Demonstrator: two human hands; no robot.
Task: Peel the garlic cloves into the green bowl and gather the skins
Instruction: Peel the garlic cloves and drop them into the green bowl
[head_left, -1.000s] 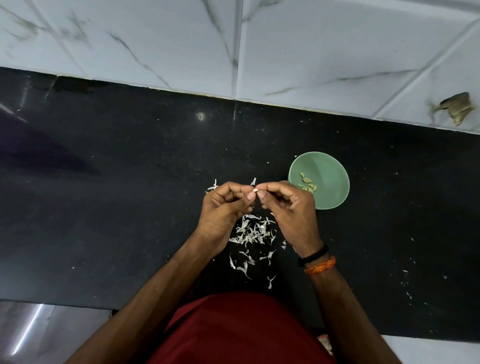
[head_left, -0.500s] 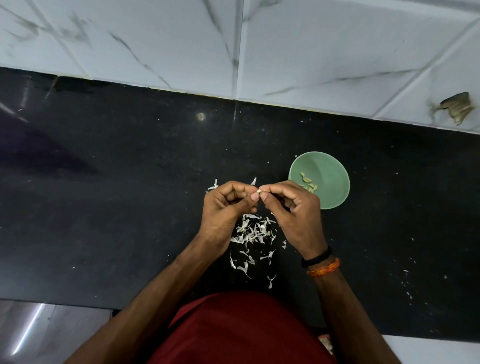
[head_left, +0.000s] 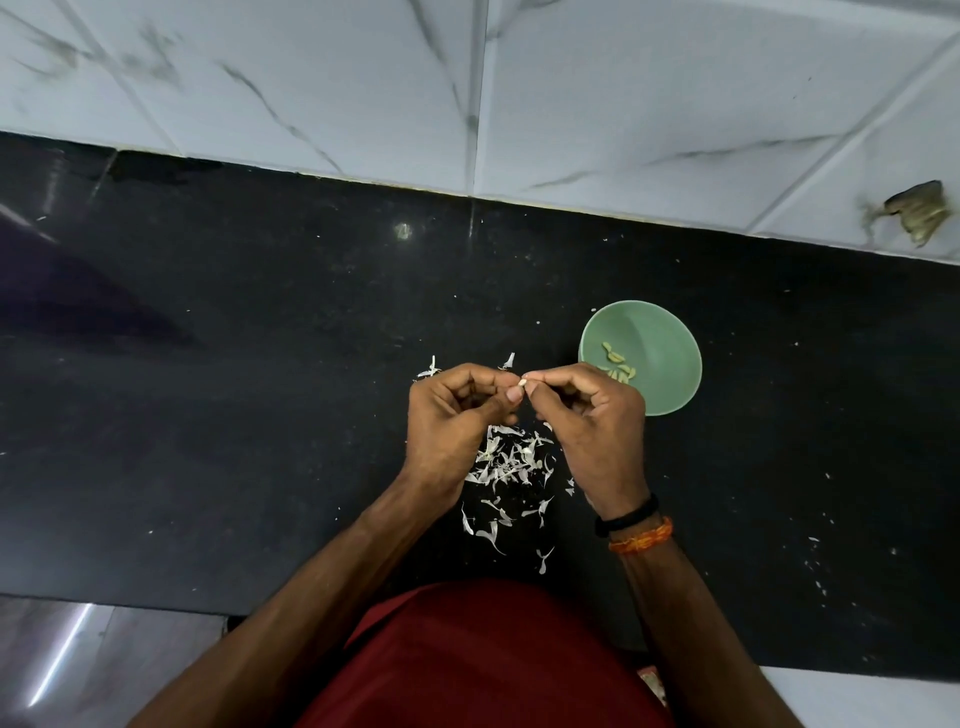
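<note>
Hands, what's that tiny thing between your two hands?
A small pale garlic clove, pinched between the fingertips of the left hand and the right hand. The head view shows it, above the pile of skins.

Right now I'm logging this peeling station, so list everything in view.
green bowl: one, green, on the counter right of the hands
peeled cloves: a few, pale yellow, inside the bowl
skins: many, white, scattered under and between the hands
garlic clove: one, whitish, pinched between both hands
counter: one, black
wall tiles: white, marbled, behind
wristbands: two, black and orange, right wrist
left hand: one
right hand: one
</note>
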